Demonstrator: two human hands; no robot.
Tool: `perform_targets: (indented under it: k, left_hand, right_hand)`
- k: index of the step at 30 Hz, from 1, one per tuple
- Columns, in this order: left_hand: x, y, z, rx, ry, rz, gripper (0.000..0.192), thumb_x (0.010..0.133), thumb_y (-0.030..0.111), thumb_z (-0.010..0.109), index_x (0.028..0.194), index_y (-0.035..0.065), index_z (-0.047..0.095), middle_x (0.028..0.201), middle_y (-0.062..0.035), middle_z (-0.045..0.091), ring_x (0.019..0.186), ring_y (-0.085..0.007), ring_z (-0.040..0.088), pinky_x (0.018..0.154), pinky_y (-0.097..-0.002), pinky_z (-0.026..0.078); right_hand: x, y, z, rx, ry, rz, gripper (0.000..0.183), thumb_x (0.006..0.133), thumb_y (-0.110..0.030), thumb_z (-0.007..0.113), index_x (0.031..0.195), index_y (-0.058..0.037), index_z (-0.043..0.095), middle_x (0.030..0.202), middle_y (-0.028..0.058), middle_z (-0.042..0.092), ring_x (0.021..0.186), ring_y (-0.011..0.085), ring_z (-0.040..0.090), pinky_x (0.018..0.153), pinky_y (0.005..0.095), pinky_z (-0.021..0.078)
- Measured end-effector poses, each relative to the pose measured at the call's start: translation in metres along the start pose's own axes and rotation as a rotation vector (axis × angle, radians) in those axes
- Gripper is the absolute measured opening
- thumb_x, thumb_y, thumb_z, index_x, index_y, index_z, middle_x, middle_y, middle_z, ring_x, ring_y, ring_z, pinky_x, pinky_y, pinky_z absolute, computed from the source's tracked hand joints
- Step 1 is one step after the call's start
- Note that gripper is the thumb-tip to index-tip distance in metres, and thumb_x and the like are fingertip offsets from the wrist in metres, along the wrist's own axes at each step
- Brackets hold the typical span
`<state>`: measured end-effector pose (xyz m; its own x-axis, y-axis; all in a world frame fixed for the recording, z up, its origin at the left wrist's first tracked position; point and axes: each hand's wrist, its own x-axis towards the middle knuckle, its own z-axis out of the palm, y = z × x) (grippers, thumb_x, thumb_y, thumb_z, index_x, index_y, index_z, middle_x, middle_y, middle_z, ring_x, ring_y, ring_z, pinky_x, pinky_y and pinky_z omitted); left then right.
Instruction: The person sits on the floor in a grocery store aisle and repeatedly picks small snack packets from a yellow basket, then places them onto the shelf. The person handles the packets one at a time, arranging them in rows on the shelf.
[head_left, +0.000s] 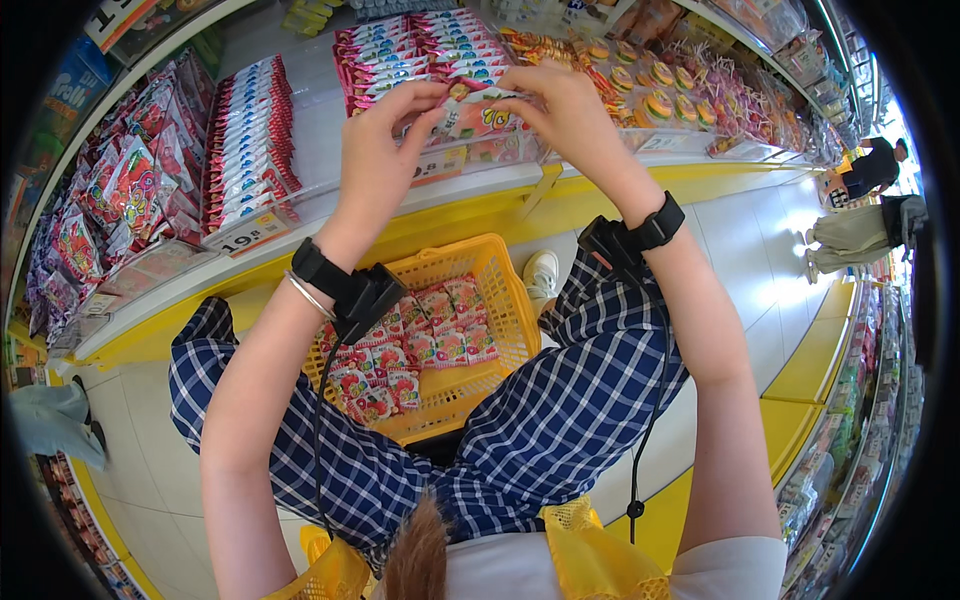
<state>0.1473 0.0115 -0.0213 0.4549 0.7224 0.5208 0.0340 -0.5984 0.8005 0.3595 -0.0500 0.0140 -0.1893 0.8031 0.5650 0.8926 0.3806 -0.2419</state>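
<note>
Between both hands, over the shelf's front edge, a pink and white candy packet (480, 112) is held by its upper corners. My left hand (390, 139) pinches its left end with thumb and fingers. At its right end, the fingers of my right hand (551, 97) close on the wrapper. Just behind, rows of upright pink candy packets (382, 56) fill a shelf section. Below, a yellow plastic basket (517, 300) stands on the floor between the knees, with many similar packets (450, 345) lying flat in it, mostly on the left and far side.
Another packet row (251, 135) and a heap of loose bags (135, 180) lie left on the shelf. Burger-shaped candies (660, 101) and lollipops (727, 97) are at right. A clear shelf lip (637, 141) carries price tags. People stand in the right aisle (874, 169); a person's legs (56, 424) show at left.
</note>
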Motion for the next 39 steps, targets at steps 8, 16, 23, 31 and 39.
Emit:
perform_targets:
  k: [8,16,23,31,39]
  left_hand:
    - [-0.008,-0.02,-0.011,0.372,-0.079,0.228,0.025,0.09,0.002,0.058,0.114,0.0046,0.066,0.117,-0.013,0.066,0.111,-0.0284,0.062,0.092,-0.0354,0.049]
    - [-0.011,-0.022,-0.014,0.447,-0.123,0.28,0.024,0.09,0.002,0.056,0.112,0.0041,0.067,0.122,-0.0146,0.064,0.122,-0.0337,0.055,0.099,-0.0409,0.045]
    - [-0.012,-0.021,-0.017,0.47,-0.118,0.308,0.024,0.091,0.003,0.056,0.112,0.0039,0.067,0.121,-0.0145,0.064,0.122,-0.0338,0.055,0.101,-0.0417,0.044]
    - [-0.013,-0.015,-0.02,0.511,-0.132,0.341,0.025,0.092,0.005,0.055,0.114,0.0048,0.066,0.12,-0.0149,0.064,0.122,-0.0343,0.054,0.103,-0.0438,0.043]
    - [-0.015,-0.012,-0.024,0.485,-0.134,0.321,0.026,0.091,0.004,0.056,0.115,0.0049,0.066,0.122,-0.0143,0.064,0.122,-0.0338,0.054,0.102,-0.0425,0.044]
  right_hand:
    - [-0.001,0.004,-0.018,-0.109,0.039,-0.131,0.017,0.081,-0.009,0.065,0.097,-0.0036,0.067,0.088,0.0135,0.066,0.089,0.033,0.059,0.079,0.043,0.0485]
    - [-0.002,0.003,-0.012,-0.189,-0.069,-0.178,0.015,0.08,-0.01,0.064,0.094,-0.0057,0.066,0.089,0.0112,0.066,0.092,0.0308,0.058,0.08,0.0409,0.049]
    - [-0.003,-0.012,-0.005,-0.218,-0.028,-0.18,0.025,0.08,-0.014,0.066,0.104,-0.0086,0.066,0.087,0.0096,0.065,0.092,0.031,0.06,0.08,0.0408,0.0498]
    - [-0.001,-0.019,0.001,-0.21,-0.135,-0.21,0.023,0.08,-0.014,0.067,0.103,-0.0112,0.069,0.086,0.0093,0.064,0.092,0.0297,0.061,0.079,0.0409,0.0508]
    - [-0.006,-0.025,0.001,-0.006,-0.11,-0.014,0.021,0.079,-0.007,0.065,0.1,-0.0106,0.068,0.09,0.0101,0.061,0.091,0.0313,0.061,0.077,0.0418,0.0505]
